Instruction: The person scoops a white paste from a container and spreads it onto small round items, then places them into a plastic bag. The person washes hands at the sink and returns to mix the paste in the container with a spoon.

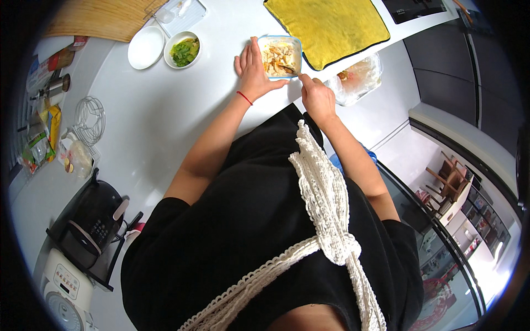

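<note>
A square dish (301,53) with a blue rim sits on the white counter, holding pale and orange-brown chopped food (279,56). My left hand (256,74) cups its left side and near corner, index finger along the rim and thumb stretched below the near edge. A spoon (290,70) dips into the food at the near right corner. Its handle is in my right hand (318,97), whose fingers curl around it and hide most of it. A red string circles my left wrist.
A yellow cloth (331,29) lies right of the dish. To the left are a bowl of leafy greens (183,50), a white plate (145,47) and a wooden board (95,16). A plastic-lined bin (358,82) hangs by the counter edge. A black appliance (95,219) stands lower left.
</note>
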Demonstrator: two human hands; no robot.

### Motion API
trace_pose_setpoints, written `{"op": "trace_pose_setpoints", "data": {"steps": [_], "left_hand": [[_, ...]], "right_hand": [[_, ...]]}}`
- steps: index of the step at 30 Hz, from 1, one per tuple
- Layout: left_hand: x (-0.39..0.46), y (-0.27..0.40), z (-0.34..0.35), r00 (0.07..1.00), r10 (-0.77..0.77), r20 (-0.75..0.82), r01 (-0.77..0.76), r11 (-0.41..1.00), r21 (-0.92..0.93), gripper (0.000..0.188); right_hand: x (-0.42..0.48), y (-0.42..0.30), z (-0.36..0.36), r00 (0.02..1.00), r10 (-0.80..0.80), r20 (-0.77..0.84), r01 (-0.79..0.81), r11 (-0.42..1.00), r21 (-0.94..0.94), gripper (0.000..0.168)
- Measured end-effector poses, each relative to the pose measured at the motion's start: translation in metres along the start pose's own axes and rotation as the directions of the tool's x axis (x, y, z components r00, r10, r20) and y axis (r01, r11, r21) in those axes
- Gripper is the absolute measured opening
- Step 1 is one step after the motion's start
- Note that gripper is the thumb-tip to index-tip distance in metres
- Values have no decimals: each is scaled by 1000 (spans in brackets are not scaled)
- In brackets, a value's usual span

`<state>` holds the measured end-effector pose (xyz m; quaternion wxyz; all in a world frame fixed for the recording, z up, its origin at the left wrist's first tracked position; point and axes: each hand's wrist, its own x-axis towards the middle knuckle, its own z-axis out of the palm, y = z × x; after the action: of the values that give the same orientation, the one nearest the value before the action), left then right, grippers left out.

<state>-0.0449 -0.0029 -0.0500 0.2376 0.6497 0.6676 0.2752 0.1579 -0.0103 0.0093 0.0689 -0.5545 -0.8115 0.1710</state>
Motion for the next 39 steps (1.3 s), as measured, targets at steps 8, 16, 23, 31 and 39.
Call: {"op": "trace_pose_setpoints", "data": {"steps": [8, 16, 23, 31, 39], "left_hand": [[-4, -3, 4, 1000, -13, 16, 13, 1000, -1, 150], [1, -2, 1, 997, -46, 63, 48, 998, -29, 151], [3, -1, -6, 999, 44, 13, -45, 998, 35, 153], [16, 6, -12, 987, 42, 154, -64, 988, 143, 154], [15, 3, -10, 990, 42, 137, -59, 990, 125, 155]], "right_hand": [[8, 6, -3, 995, -42, 93, 50, 995, -86, 31], [26, 13, -3, 863, 372, 342, -504, 592, 629, 20], [12, -3, -4, 983, 165, -85, -120, 913, 389, 17], [5, -3, -6, 991, 129, -31, -121, 976, 181, 18], [0, -10, -20, 990, 116, -81, -98, 976, 193, 15]]}}
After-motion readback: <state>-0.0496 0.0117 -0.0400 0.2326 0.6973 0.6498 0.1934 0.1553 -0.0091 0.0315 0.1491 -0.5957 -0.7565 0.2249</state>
